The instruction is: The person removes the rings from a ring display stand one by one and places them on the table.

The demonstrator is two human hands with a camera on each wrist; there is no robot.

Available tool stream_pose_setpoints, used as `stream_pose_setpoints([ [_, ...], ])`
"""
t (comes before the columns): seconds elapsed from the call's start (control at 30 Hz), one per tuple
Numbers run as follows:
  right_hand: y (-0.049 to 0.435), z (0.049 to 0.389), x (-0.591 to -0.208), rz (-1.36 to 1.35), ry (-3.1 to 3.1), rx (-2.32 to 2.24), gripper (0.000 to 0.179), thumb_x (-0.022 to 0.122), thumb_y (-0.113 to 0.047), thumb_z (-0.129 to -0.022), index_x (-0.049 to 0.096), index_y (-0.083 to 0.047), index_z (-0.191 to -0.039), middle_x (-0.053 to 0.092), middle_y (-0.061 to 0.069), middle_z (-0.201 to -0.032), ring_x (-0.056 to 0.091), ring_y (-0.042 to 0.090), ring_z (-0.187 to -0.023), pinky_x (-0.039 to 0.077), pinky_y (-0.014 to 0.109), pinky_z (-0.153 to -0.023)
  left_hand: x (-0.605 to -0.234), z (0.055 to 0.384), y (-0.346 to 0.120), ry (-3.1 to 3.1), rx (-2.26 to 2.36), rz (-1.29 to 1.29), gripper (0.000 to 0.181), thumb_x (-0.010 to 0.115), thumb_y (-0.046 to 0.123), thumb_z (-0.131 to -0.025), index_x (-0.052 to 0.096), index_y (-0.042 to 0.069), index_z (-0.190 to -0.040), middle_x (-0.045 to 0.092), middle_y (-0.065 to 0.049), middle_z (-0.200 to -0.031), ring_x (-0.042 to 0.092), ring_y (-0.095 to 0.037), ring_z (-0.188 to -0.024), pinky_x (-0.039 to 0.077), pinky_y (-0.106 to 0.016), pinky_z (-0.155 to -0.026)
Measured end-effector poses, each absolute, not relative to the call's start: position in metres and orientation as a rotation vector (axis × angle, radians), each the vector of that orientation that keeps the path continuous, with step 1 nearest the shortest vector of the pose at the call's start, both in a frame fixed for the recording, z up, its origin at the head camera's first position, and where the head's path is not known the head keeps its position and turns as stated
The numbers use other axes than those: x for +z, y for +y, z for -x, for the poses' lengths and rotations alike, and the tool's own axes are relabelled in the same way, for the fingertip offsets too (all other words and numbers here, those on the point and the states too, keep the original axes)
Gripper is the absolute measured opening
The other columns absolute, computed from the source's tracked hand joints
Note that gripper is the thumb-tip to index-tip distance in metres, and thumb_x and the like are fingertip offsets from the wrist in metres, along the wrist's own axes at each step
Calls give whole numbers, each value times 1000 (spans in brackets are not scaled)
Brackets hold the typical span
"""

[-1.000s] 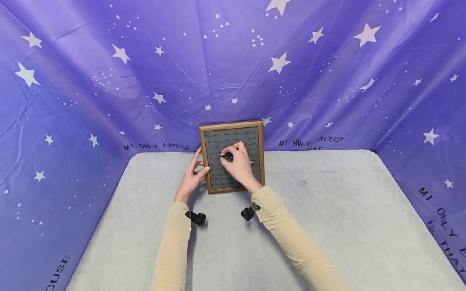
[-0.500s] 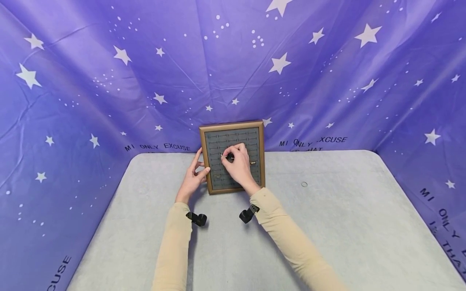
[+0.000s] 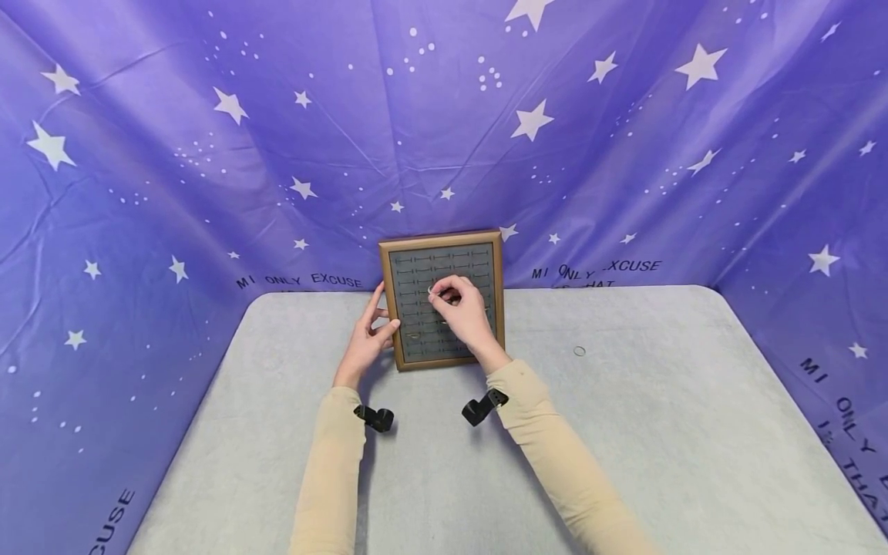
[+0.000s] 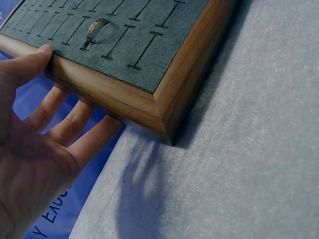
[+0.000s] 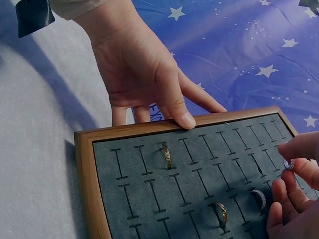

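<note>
A ring display tray with a brown wooden frame and grey-green slotted padding stands tilted up at the table's back. My left hand grips its left side, thumb on the frame's front and fingers behind. In front of the padding, my right hand pinches a silver, stone-set ring between thumb and index finger. Slots near it hold another stone-set silver ring and a gold ring. Closer to the left hand, a patterned gold ring sits upright in its slot.
One loose thin ring lies on the pale grey table, right of the tray. A purple star-printed cloth hangs behind and along both sides. Each wrist wears a black camera, such as the right one's camera.
My right hand has shifted slightly right across the tray's padding, with the silver ring still pinched at its fingertips. The left hand and the tray have stayed in place.
</note>
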State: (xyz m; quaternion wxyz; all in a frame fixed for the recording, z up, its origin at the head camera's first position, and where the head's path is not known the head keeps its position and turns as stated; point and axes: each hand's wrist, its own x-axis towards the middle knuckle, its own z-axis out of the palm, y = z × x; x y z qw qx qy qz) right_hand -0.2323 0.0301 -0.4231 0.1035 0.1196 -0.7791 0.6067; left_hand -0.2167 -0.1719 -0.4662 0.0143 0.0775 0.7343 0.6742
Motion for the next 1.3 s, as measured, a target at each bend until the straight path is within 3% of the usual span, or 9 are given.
stream_pose_setpoints([
  [0.1,32,231,-423,-361,-2296,1803,3,69,-6,-87,66,-6,-88,55,7,-95,54,18,-82,40,27,-71,-466,216,-172,2288,2099,-255,75,59,5,-96,18,23,-156,46,-20,-113,63,-18,-73,56,-43,-70],
  [0.33,39,226,-423,-354,-2305,1812,3,69,-5,-86,67,-5,-88,56,8,-93,54,18,-81,38,26,-69,-490,228,-176,2310,2104,-234,75,61,12,-96,21,37,-154,47,-15,-114,63,-14,-72,56,-40,-68],
  [0.67,51,220,-425,-375,-2265,1802,5,71,-4,-84,67,-4,-86,57,9,-91,53,17,-79,39,25,-66,-491,227,-175,2356,2080,-259,74,61,12,-96,22,40,-153,46,-17,-115,62,-16,-70,57,-39,-69],
  [0.93,61,214,-429,-371,-2288,1799,5,70,-1,-84,66,-4,-86,56,9,-92,53,16,-79,40,24,-66,-491,227,-175,2343,2095,-290,75,61,10,-96,21,35,-155,45,-17,-113,60,-14,-65,57,-36,-66],
  [1.3,77,202,-435,-403,-2337,1771,4,68,2,-84,65,2,-87,56,20,-92,53,22,-79,40,25,-65,-492,228,-176,2329,2100,-275,75,61,12,-97,21,37,-154,44,-17,-115,60,-17,-68,57,-39,-69],
])
